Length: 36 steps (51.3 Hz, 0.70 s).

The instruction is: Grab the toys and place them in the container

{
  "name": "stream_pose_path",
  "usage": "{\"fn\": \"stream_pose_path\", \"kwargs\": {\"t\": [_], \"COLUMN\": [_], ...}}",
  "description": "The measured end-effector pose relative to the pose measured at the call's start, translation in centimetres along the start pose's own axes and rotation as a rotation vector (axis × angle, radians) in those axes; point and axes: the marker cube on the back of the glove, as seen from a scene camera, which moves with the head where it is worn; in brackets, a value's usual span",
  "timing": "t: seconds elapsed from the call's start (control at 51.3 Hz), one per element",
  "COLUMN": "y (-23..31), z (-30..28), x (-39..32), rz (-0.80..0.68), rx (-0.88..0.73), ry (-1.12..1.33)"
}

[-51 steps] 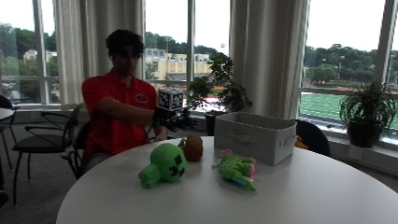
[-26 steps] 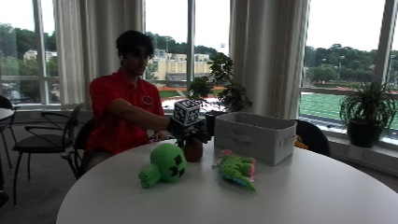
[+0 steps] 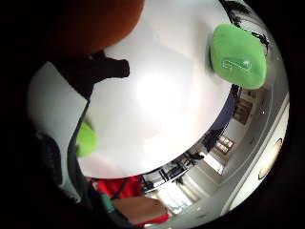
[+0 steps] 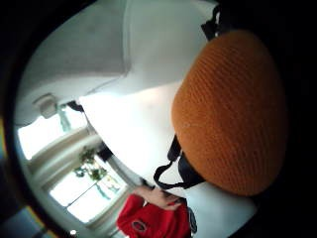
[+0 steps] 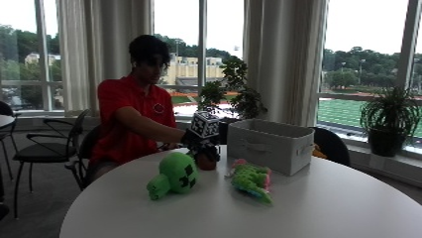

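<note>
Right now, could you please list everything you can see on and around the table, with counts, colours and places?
Orange toy: one, orange knit, on the table beside the container, under the gloved hand.
Green block-faced plush: one, green and black, on the table left of the orange toy.
Green-pink plush: one, green with pink, in front of the container.
Container: one, light grey, at the table's far side.
Table: one, white, round.
Potted plants: two, green, by the windows.
Right hand: one, black glove, on the orange toy; grip unclear.
</note>
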Motion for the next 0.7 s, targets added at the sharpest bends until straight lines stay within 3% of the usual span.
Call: {"fn": "stream_pose_path", "kwargs": {"t": [0.371,0.585,0.702], "y": [1.2,2.6,2.6], "z": [-0.2,-5.8,-11.5], "x": [-1.0,5.5,6.7], "rz": [0.024,0.068,0.111], "rx": [0.080,0.184,0.238], "ry": [-0.029,-0.085,-0.100]}}
